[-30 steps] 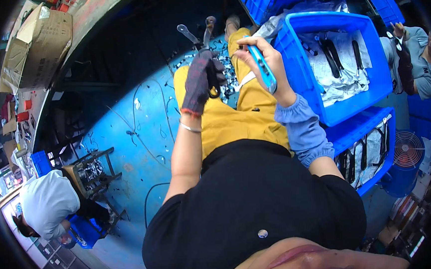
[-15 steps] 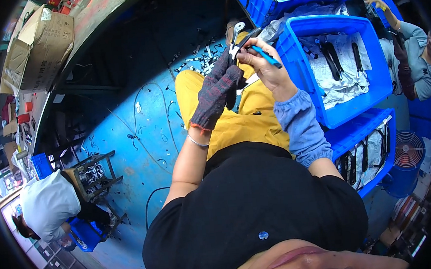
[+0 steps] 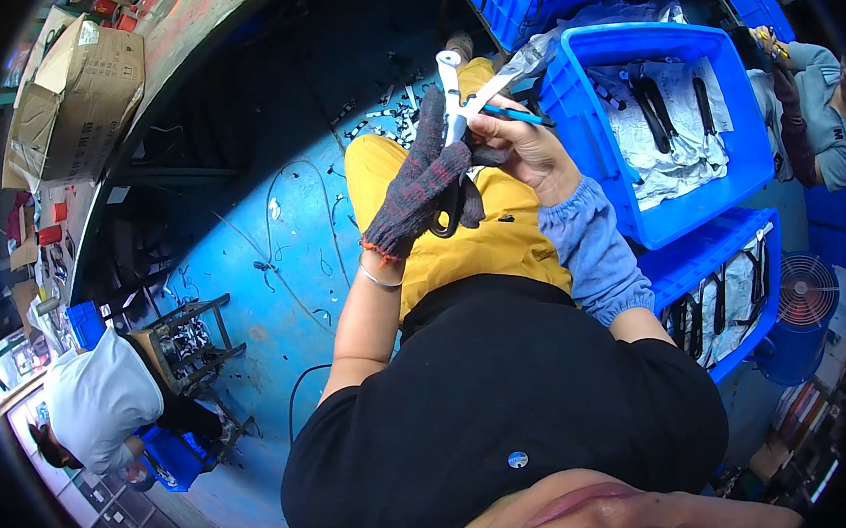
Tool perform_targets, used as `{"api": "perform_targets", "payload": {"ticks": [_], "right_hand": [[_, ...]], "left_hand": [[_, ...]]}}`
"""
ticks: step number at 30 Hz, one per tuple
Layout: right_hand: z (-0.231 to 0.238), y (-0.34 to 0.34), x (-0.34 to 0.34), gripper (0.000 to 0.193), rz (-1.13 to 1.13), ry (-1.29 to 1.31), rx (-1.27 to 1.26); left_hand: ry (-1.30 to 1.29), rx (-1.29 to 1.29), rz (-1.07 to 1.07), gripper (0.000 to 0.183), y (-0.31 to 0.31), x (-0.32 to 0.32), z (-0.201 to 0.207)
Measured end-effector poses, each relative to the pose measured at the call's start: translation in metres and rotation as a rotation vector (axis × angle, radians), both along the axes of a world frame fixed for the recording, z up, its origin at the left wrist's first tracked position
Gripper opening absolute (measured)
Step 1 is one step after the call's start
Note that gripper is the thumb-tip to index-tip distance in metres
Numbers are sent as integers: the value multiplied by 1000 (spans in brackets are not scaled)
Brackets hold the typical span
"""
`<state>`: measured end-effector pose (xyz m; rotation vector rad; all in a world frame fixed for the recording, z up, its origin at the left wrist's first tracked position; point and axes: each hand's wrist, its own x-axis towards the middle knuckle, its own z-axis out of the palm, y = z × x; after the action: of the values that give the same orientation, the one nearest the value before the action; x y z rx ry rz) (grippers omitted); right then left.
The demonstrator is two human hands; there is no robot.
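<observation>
In front of my knees, my gloved left hand [image 3: 424,173] holds a hinged-looking tool [image 3: 454,105] with a bright, forked metal head and dark handles. One fork ends in a round tip pointing away from me, and a black loop shows below the glove. My bare right hand [image 3: 530,155] is close against it, with fingers closed round a slim blue tool [image 3: 518,113] whose exact kind is unclear. Its fingertips are by the metal fork; whether they also grip it cannot be told.
A blue crate [image 3: 650,219] with black-handled tools on crumpled wrapping stands to my right, between two similar crates. Small dark and white parts [image 3: 388,114] litter the blue floor ahead. A co-worker [image 3: 109,399] bends at the left; another [image 3: 829,108] works beyond the crates.
The metal tool has turned so its forked head shows broad and bright. My left index finger has straightened along it. The blue tool now lies flatter in my right hand.
</observation>
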<state>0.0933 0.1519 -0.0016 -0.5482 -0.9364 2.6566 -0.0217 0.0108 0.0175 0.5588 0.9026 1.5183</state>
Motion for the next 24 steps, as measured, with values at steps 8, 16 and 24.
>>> {"api": "perform_targets", "payload": {"ticks": [8,16,24], "right_hand": [[1,-9,-8,25,-362,17,132],[34,-15,6,36,-511,52,977],[17,-8,3,25,-531,-154,1359]], "left_hand": [[410,-124,216,88,11,3,-17],[487,-423,395,38,6,-22,-38],[-388,36,169,85,-10,-12,5]]}}
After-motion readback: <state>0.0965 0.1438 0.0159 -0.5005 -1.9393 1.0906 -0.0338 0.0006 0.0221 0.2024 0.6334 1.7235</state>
